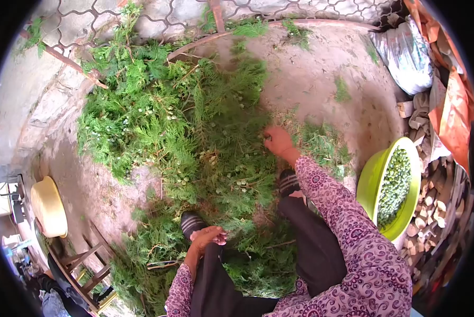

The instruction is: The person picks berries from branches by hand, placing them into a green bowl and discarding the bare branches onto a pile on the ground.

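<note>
A big heap of cut green conifer branches (168, 121) with pale small cones covers the dirt ground in front of me. My right hand (277, 140) reaches out into the sprigs at the heap's right edge, fingers curled among them; whether it grips one is unclear. My left hand (208, 236) rests on my left knee, fingers loosely bent, holding nothing I can see. Both arms wear purple patterned sleeves. A lime green bowl (371, 182) full of small green cones sits at my right.
A cream basin (49, 206) and a wooden stool (81, 264) stand at the left. Stacked firewood (432, 211), a white sack (406, 53) and orange sheeting (453, 116) line the right side. Paving stones (83, 24) and a curved curb border the far side.
</note>
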`<state>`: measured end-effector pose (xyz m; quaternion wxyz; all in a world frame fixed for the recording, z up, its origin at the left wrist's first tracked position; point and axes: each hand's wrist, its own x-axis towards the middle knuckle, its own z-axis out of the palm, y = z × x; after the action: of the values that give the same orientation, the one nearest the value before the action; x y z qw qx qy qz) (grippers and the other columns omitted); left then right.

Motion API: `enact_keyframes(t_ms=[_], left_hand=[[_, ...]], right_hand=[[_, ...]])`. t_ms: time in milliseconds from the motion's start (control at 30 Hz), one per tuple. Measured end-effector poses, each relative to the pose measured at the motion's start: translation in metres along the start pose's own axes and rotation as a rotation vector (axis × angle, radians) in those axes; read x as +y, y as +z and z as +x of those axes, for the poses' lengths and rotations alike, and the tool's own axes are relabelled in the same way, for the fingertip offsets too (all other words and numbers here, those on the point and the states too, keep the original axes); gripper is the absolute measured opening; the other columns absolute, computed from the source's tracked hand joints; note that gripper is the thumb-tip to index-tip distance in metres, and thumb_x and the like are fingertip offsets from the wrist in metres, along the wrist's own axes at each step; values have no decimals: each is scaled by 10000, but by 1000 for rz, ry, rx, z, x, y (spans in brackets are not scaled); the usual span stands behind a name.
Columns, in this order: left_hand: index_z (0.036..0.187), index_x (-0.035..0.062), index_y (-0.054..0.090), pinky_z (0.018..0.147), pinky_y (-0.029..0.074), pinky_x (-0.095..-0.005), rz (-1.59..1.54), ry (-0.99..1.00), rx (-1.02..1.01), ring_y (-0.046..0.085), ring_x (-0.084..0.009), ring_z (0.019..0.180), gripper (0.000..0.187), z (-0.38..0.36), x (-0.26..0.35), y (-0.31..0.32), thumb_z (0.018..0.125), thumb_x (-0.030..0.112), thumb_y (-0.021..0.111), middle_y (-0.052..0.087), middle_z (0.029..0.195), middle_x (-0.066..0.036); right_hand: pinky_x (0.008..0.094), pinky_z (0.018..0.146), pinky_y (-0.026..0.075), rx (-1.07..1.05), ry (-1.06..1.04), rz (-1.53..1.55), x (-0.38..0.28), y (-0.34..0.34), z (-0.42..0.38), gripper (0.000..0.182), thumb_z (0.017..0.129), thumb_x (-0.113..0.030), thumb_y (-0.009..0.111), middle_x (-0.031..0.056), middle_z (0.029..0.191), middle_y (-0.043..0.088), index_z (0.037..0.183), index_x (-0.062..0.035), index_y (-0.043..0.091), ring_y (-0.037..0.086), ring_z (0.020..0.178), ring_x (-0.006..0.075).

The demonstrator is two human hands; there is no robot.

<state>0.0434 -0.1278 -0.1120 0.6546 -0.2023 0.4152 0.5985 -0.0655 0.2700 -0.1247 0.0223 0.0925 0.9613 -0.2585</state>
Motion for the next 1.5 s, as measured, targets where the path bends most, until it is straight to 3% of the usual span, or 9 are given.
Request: enact_keyframes(t_ms=[233,400,533,700,900,1000,1200,1333,1500], left_hand=[[956,-15,546,711,495,-284,-7,-1,56,602,-193,796,324,4,-2,-3,834,286,536,599,872,-92],[991,-26,515,753,489,-313,-45,36,27,596,-241,826,361,9,-13,-14,843,303,517,581,919,-113],[1004,-33,500,767,485,-338,-136,89,-19,589,-273,837,405,9,-13,-17,839,336,514,567,915,-143],[982,-38,511,768,489,-353,-98,104,99,584,-269,836,414,-4,-3,2,831,347,524,567,888,-147],[958,-32,520,751,500,-377,-178,143,84,585,-254,797,391,-1,-8,-2,815,331,555,570,877,-150],[944,-23,524,754,500,-378,-187,129,119,583,-251,799,375,-2,-5,1,812,326,561,572,867,-147],[926,-15,526,756,500,-395,-261,134,68,576,-242,809,342,0,-7,-2,802,299,581,574,862,-145],[907,-10,534,750,502,-404,-253,123,104,577,-237,810,313,-2,-2,5,806,283,579,576,861,-141],[890,-7,543,741,505,-408,-287,121,116,582,-235,789,285,-1,-3,4,814,266,572,582,844,-139]], right_hand=[[405,627,463,-18,-9,-165,-8,-3,0,245,667,-158,614,157,813,543,872,-39,550,545,723,292],[274,400,411,-319,929,1486,17,-31,-15,192,776,-171,558,61,690,528,874,-6,547,526,542,126],[267,398,404,-297,761,1417,8,-28,-13,200,779,-160,555,61,660,529,907,-7,549,533,558,108],[397,620,456,-15,-8,108,-3,3,17,315,678,-176,634,159,751,561,945,-33,544,564,690,287],[392,624,457,-9,14,-108,-15,17,18,272,690,-149,607,173,820,555,929,-33,549,566,716,294],[302,500,459,-328,594,792,-11,-3,16,219,743,-122,570,113,821,527,944,-50,518,574,662,213],[231,435,436,-338,680,1575,2,-33,-25,216,780,-97,535,50,808,512,975,-50,456,570,654,137],[225,440,436,-385,697,1676,-5,-36,-31,183,778,-99,537,40,798,518,942,-52,469,567,649,131],[284,465,448,-547,491,876,-20,-25,-25,135,766,-108,551,78,717,570,887,-57,579,581,661,170]])
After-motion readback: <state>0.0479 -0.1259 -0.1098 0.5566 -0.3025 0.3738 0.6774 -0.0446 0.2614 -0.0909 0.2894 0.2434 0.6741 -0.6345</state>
